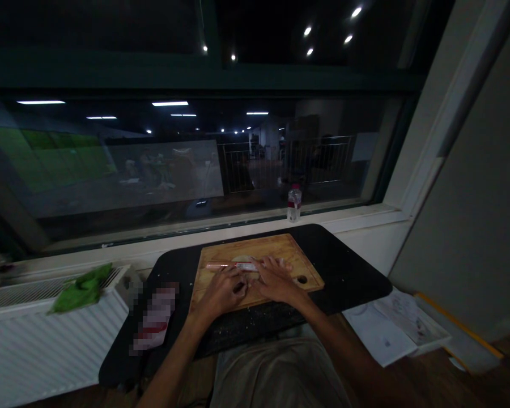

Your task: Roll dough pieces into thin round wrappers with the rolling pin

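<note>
A slim rolling pin (215,265) with a red-and-white label lies crosswise on a wooden cutting board (297,249). Beneath it, a pale flat piece that looks like dough (252,275) shows between my hands. My right hand (274,279) rests over the right part of the pin, its fingers bent across it. Close by on the left, my left hand (227,290) has its fingers curled, thumb and fingertips together at the dough's near edge. The fingertips are small and dim, so the exact contact is hard to see.
The board lies on a black table (348,272) scattered with pale crumbs. A blurred pink-and-white packet (157,317) is at the left. A bottle (294,204) stands on the windowsill, a green cloth (80,289) on the radiator (46,345). Papers (382,328) lie at lower right.
</note>
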Demonstrator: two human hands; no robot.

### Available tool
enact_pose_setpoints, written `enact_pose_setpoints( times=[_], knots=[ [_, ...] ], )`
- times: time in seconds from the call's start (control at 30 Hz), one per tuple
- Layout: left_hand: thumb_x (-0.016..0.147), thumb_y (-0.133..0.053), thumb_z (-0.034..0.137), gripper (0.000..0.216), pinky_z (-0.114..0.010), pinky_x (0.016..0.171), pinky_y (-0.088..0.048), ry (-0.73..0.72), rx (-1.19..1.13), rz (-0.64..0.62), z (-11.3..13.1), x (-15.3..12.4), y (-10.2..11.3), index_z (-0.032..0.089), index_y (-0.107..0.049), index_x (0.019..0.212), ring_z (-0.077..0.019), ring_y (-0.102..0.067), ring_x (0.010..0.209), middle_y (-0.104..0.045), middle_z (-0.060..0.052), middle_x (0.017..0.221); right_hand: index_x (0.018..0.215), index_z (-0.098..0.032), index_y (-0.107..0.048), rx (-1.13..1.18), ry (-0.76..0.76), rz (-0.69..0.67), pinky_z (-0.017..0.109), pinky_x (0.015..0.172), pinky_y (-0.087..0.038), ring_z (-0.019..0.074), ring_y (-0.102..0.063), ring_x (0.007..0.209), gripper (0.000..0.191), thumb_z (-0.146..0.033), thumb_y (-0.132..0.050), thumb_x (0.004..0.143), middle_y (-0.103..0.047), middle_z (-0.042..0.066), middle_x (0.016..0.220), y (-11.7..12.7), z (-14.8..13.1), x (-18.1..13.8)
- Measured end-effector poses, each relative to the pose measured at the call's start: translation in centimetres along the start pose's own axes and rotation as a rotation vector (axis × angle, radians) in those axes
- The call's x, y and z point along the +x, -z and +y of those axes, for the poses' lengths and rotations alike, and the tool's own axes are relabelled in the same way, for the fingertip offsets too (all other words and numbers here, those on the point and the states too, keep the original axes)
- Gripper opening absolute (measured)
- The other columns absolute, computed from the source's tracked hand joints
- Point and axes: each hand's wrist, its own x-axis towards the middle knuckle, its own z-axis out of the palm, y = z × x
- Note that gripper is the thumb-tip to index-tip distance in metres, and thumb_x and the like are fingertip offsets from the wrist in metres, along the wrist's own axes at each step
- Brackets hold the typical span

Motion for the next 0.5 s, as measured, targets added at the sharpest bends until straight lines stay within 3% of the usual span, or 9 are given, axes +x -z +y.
enact_pose_setpoints(
  times=[0.13,0.3,0.5],
  knots=[
    [0.096,-0.066,0.016,0.016,-0.045,0.105,-0.058,0.028,0.023,-0.036,0.3,-0.1,0.2,0.023,-0.079,0.092,-0.0258,-0.071,0.109,-0.08,-0.008,0.109,0.172,-0.025,-0.035,-0.004,0.008,-0.004,0.052,0.114,-0.032,0.0362,-0.046,0.14,0.067,-0.044,-0.05,0.11,-0.059,0.017,0.153,0.3,-0.2,-0.1],
    [0.096,-0.063,0.016,0.024,-0.045,0.111,-0.055,0.029,-0.009,-0.14,1.5,-1.0,2.1,0.025,-0.083,0.106,-0.0268,-0.067,0.121,-0.078,-0.007,0.116,0.172,-0.025,-0.035,0.015,-0.002,-0.016,0.051,0.114,-0.032,0.0351,-0.046,0.14,0.066,-0.044,-0.049,0.111,-0.058,0.016,0.154,0.7,-0.1,-0.1],
    [0.101,-0.058,0.016,0.03,-0.054,0.124,-0.045,0.01,0.119,-0.229,2.9,-1.5,3.4,0.026,-0.081,0.118,-0.029,-0.061,0.133,-0.075,-0.008,0.129,0.173,-0.027,-0.033,0.004,0.001,-0.002,0.052,0.116,-0.032,0.0345,-0.046,0.142,0.064,-0.041,-0.045,0.112,-0.057,0.016,0.158,0.4,0.0,0.0]
  ],
)
